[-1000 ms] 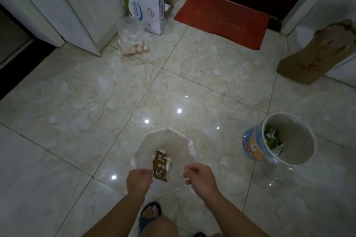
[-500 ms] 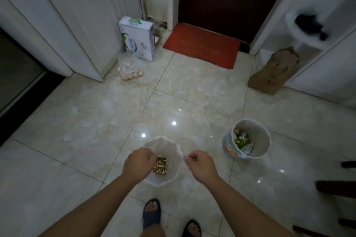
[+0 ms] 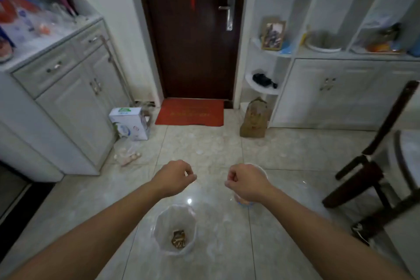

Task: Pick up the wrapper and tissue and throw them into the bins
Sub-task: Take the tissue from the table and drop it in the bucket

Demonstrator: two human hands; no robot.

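Observation:
A clear plastic-lined bin (image 3: pixel 159 232) stands on the floor tiles between my forearms, with the brown wrapper (image 3: pixel 178 238) lying at its bottom. My left hand (image 3: pixel 175 176) and my right hand (image 3: pixel 245 180) hang above and beyond it, fingers curled shut with nothing in them. The second bin (image 3: pixel 261 170), white inside with a blue printed wall, is mostly hidden behind my right hand and wrist. No tissue shows from here.
A dark door with a red mat (image 3: pixel 189 112) lies ahead. A white carton (image 3: pixel 129 123) and a bag of eggs (image 3: pixel 127 154) sit by the left cabinet. A brown paper bag (image 3: pixel 255 118) leans at the right shelves. A dark wooden chair (image 3: pixel 375 177) stands right.
The view has risen from the floor toward the door. My hands have left the clear bin's rim and lifted away from it. The wrapper stays inside.

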